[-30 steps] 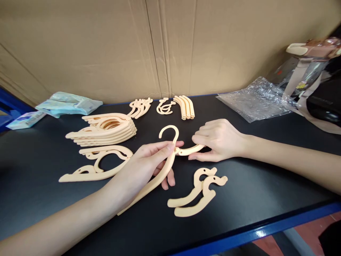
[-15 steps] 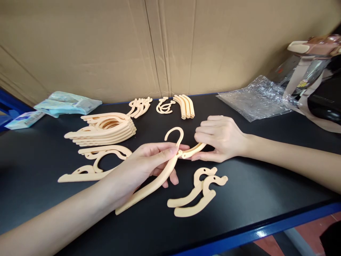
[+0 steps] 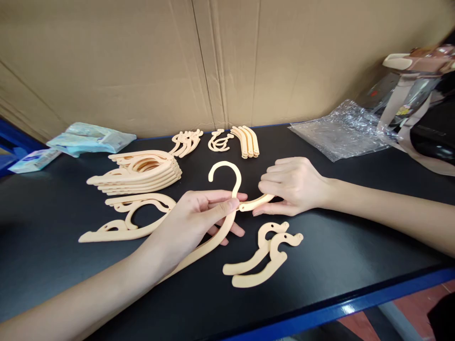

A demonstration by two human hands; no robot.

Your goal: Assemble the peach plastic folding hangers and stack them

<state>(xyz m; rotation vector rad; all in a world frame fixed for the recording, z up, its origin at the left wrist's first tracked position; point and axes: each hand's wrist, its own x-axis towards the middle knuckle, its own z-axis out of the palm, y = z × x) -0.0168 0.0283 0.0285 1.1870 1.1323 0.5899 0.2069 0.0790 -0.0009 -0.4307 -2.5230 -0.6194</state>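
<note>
My left hand (image 3: 209, 213) is closed on a cream plastic folding hanger (image 3: 216, 239), its thumb pressed at the joint below the upright hook (image 3: 237, 177). One long arm of this hanger slants down toward me, partly behind my wrist. My right hand (image 3: 293, 187) grips a curved hanger arm (image 3: 254, 203), whose near end meets the joint by my left thumb; whether it is fastened there I cannot tell. Just in front of my right hand, two curved hanger pieces (image 3: 261, 279) lie overlapping on the black table (image 3: 341, 255).
To the left are a stack of folded hangers (image 3: 142, 182) and more hanger parts (image 3: 117, 234). Hooks (image 3: 220, 142), small pieces (image 3: 186, 142) and curved arms (image 3: 249, 142) lie at the back. Blue packets (image 3: 88, 137), a clear bag (image 3: 337, 132) and a strapped bottle (image 3: 415, 90) stand around.
The hook has turned to face flatter toward me and shows larger, tipping to the left. The held hanger has rotated in my left hand; my right hand stays almost in place.
</note>
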